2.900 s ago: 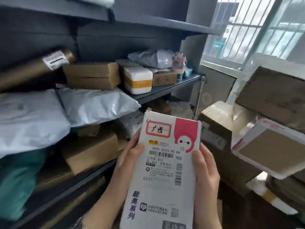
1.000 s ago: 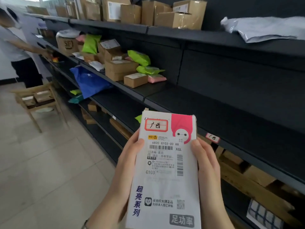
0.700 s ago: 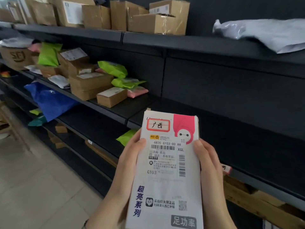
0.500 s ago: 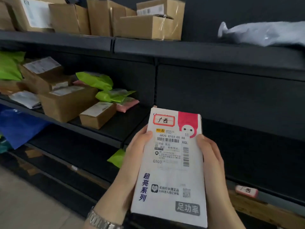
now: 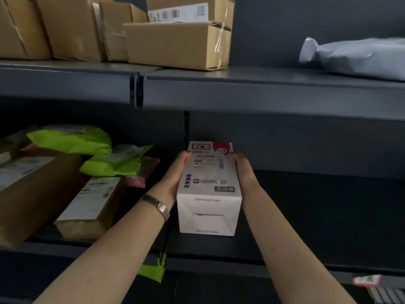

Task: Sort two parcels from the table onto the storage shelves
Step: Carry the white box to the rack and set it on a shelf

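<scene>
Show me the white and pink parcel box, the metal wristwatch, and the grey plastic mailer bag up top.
white and pink parcel box [image 5: 208, 172], head view, printed top face.
metal wristwatch [image 5: 158, 206], head view, band on the left wrist.
grey plastic mailer bag [image 5: 355, 57], head view, middle of its crinkled front.

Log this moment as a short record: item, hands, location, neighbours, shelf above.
item: white parcel box, label side up
hands: left hand and right hand grip its two sides
location: middle shelf, box lying lengthwise, apparently resting on it
neighbours: green mailer bags and cardboard boxes to its left
shelf above: taped cardboard cartons, grey mailer bag
</scene>
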